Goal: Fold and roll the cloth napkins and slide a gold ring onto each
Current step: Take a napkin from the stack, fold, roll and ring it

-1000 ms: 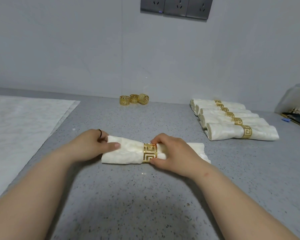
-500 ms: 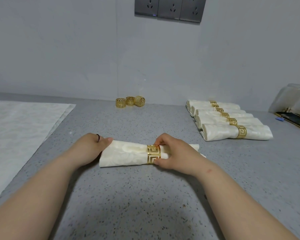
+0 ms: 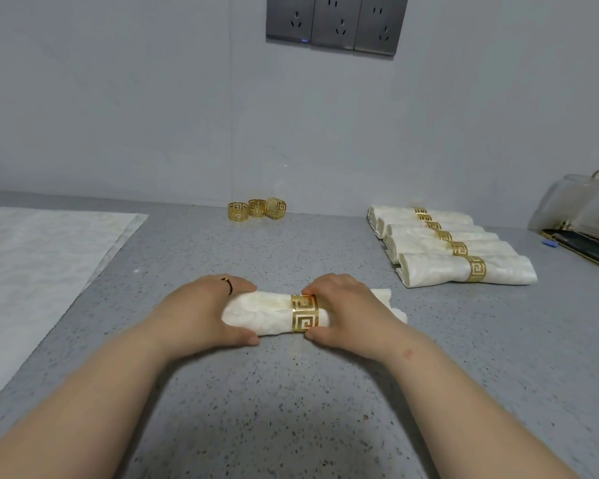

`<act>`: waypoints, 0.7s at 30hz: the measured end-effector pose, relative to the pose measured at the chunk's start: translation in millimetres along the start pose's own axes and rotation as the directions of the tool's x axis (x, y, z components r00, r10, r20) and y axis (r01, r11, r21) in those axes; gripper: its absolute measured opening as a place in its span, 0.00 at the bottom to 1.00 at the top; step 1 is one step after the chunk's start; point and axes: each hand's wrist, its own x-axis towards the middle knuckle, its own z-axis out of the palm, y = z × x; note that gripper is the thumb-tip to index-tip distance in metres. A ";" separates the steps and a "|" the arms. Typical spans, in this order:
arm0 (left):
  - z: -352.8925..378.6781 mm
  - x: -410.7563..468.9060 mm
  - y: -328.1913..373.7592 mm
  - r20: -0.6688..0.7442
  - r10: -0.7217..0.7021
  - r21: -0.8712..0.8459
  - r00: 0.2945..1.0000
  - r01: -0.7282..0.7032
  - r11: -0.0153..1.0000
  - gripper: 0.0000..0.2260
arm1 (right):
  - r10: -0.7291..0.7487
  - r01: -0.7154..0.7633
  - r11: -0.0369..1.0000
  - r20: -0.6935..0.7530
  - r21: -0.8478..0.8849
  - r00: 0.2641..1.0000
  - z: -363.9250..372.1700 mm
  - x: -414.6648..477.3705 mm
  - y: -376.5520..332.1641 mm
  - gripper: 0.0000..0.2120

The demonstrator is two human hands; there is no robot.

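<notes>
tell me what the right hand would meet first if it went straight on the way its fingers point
The gold ring on the rolled napkin: the right hand has its fingertips at the ring's right edge, pointing left along the roll. Beyond it, the left hand holds the roll's other end.

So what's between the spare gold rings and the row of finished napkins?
Just bare countertop between rings and napkins, in the head view.
</notes>
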 end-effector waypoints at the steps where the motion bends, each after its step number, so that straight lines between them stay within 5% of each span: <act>1: 1.8 1.0 -1.1 -0.031 -0.005 0.017 1.000 0.005 1.000 0.32 | 0.000 0.000 1.000 -0.001 -0.014 1.000 0.4 0.2 -1.6 0.24; 4: 6.1 3.4 -4.5 -0.083 0.015 0.024 0.996 -0.013 1.000 0.27 | 0.003 -0.004 0.999 -0.024 -0.038 1.000 1.1 0.4 -6.6 0.21; 8: 6.7 1.8 0.7 -0.103 0.059 -0.015 0.993 -0.061 0.998 0.44 | -0.001 -0.004 0.997 -0.061 -0.073 0.998 -2.1 -3.3 -6.8 0.17; 10: 6.7 0.2 5.2 -0.189 0.098 -0.041 0.977 -0.108 0.993 0.45 | -0.001 -0.010 0.992 -0.089 -0.122 0.996 -6.6 -5.6 -4.2 0.16; 16: 13.1 -1.6 19.3 -0.299 0.163 -0.069 0.940 -0.192 0.979 0.26 | 0.107 -0.141 0.952 -0.136 -0.271 0.985 -36.1 -36.9 22.2 0.15; 21: 27.3 0.3 25.7 -0.123 0.232 -0.073 0.965 -0.242 0.968 0.56 | 0.334 -0.376 0.887 -0.191 -0.267 0.923 -57.0 -79.1 68.3 0.16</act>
